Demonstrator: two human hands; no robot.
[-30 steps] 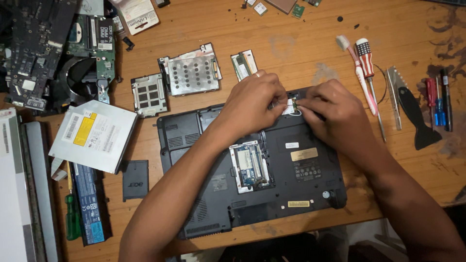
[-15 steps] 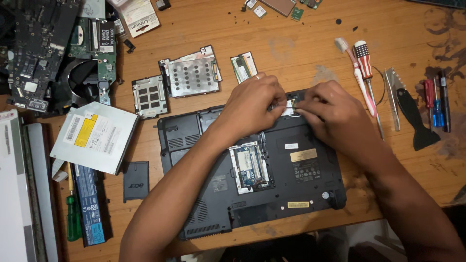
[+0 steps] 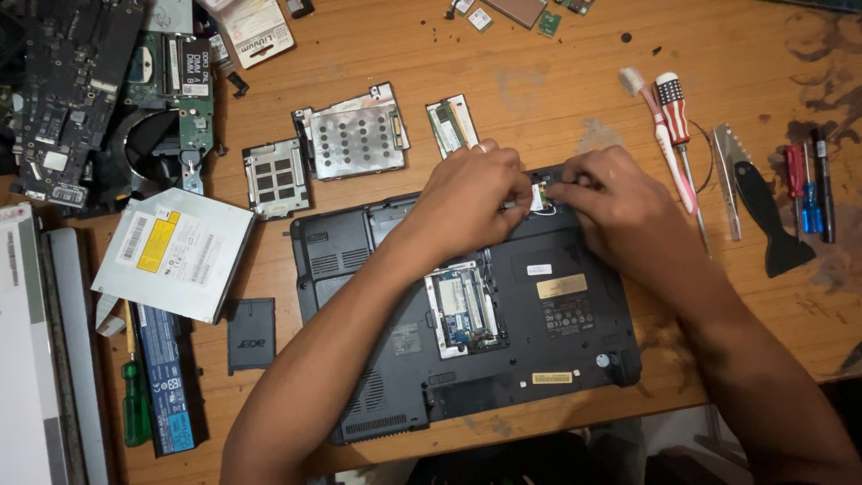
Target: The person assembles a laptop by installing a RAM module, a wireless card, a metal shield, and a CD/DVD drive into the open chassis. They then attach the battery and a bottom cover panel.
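While two hands [image 3: 467,193] [image 3: 620,202] pinch one small card [image 3: 539,194], one laptop [image 3: 539,314] lies open.

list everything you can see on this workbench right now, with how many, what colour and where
laptop base: 1, black, upside down, centre, bay open on memory modules
small white part: 1, at the laptop's far edge, between both hands' fingers
optical drive: 1, silver with yellow label, left
battery pack: 1, black and blue, lower left
green screwdriver: 1, lower left
small black cover: 1, left of laptop
metal cover plates: 2, silver, above laptop
memory stick: 1, green, above laptop
circuit boards: several, dark and green, top left
toothbrush: 1, pink, right
striped screwdriver: 1, right
black scraper: 1, right
wooden table: 1, brown
left hand: 1
right hand: 1
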